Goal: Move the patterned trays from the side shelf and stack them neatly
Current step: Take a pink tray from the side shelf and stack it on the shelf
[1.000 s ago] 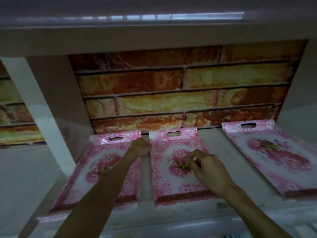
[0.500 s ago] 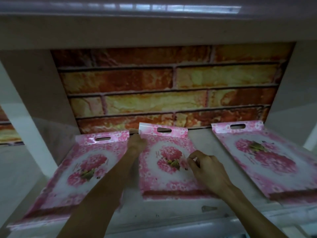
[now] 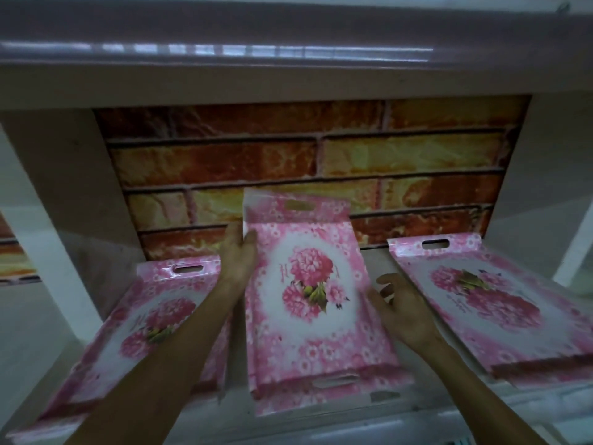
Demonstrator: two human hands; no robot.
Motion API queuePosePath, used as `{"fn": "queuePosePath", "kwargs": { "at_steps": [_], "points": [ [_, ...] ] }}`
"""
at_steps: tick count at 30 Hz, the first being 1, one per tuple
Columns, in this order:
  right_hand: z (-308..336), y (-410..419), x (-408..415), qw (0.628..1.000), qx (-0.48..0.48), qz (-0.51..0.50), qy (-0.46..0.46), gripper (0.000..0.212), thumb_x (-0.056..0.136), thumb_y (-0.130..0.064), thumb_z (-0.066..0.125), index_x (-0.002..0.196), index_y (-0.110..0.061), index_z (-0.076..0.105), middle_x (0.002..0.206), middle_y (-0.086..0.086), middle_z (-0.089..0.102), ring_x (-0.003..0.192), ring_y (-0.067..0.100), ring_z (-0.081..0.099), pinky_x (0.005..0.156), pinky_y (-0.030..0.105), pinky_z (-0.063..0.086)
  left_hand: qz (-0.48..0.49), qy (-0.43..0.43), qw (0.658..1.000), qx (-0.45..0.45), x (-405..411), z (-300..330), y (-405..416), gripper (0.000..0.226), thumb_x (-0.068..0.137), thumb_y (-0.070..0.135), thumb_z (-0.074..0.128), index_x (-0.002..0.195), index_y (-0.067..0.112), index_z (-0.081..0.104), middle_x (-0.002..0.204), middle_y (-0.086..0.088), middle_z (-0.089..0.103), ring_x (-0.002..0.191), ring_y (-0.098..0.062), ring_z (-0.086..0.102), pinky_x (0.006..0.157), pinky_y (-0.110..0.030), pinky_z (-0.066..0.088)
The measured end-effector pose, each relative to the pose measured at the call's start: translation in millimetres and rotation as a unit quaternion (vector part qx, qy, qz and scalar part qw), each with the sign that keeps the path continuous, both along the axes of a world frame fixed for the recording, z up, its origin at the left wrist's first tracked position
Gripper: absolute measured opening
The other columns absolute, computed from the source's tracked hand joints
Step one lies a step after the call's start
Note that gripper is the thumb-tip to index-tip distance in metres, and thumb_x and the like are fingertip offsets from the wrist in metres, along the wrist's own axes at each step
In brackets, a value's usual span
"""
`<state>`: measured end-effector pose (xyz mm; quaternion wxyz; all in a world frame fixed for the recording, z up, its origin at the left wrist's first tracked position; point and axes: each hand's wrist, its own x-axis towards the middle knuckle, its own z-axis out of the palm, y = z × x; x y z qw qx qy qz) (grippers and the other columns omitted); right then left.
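Three pink floral trays lie side by side on a white shelf [image 3: 394, 403]. The middle tray [image 3: 308, 293] is tilted, its far end raised off the shelf and its near end resting low. My left hand [image 3: 239, 255] grips the middle tray's upper left edge. At the tray's right edge is my right hand [image 3: 401, 306], fingers spread and curled against or under that side. The left tray [image 3: 141, 322] lies flat under my left forearm. The right tray [image 3: 491, 303] lies flat, untouched.
A brick-patterned back wall [image 3: 288, 162] closes the shelf bay. An upper shelf board [image 3: 288, 75] hangs low overhead. White uprights stand at the left [image 3: 48, 245] and right [image 3: 574, 248] of the bay.
The middle tray's far end has risen off the shelf, lifted by my left hand. My right hand has slid from the tray's centre to its right edge. The view has moved closer.
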<state>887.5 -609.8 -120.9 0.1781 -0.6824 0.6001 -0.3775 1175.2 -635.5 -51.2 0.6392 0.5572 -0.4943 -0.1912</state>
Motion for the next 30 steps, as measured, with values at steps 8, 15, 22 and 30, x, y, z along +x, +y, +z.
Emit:
{"fn": "queuePosePath", "kwargs": {
  "at_steps": [8,15,22,30],
  "points": [
    [21.4,22.1,36.3,0.983,-0.001,0.105,-0.153,0.043,0.092,-0.056,0.044,0.084,-0.014,0.051,0.066,-0.004,0.053,0.057,0.007,0.051,0.056,0.023,0.045,0.003,0.072,0.994,-0.086,27.3,40.3,42.0,0.021,0.097,0.011,0.047,0.117,0.006,0.051,0.09,-0.001,0.066,0.074,-0.014,0.065,0.053,-0.019,0.051],
    [35.4,37.7,91.7,0.955,-0.017,0.162,-0.248,0.033,0.098,-0.041,0.046,0.078,-0.015,0.047,0.064,0.003,0.044,0.054,0.011,0.044,0.051,0.02,0.044,0.056,0.028,0.996,-0.068,72.0,58.3,77.3,0.017,0.098,0.028,0.049,0.109,0.014,0.048,0.1,-0.004,0.064,0.083,-0.014,0.067,0.058,-0.02,0.055],
    [30.7,34.8,161.5,0.954,0.012,0.144,-0.263,0.037,0.098,-0.036,0.05,0.075,-0.008,0.045,0.064,0.0,0.042,0.054,0.01,0.04,0.048,0.018,0.034,0.055,-0.01,0.998,0.022,138.7,40.4,114.7,0.041,0.09,0.039,0.063,0.117,0.012,0.05,0.106,-0.001,0.066,0.093,-0.019,0.069,0.073,-0.034,0.06],
    [20.5,47.0,226.6,0.971,0.051,0.127,-0.196,0.034,0.101,-0.032,0.043,0.074,-0.013,0.039,0.066,-0.001,0.044,0.056,0.012,0.041,0.05,0.028,0.031,0.075,-0.11,0.981,0.142,204.6,2.0,143.2,0.029,0.085,0.022,0.071,0.11,0.013,0.064,0.087,0.009,0.068,0.066,-0.005,0.068,0.058,-0.024,0.054]
  ]
}}
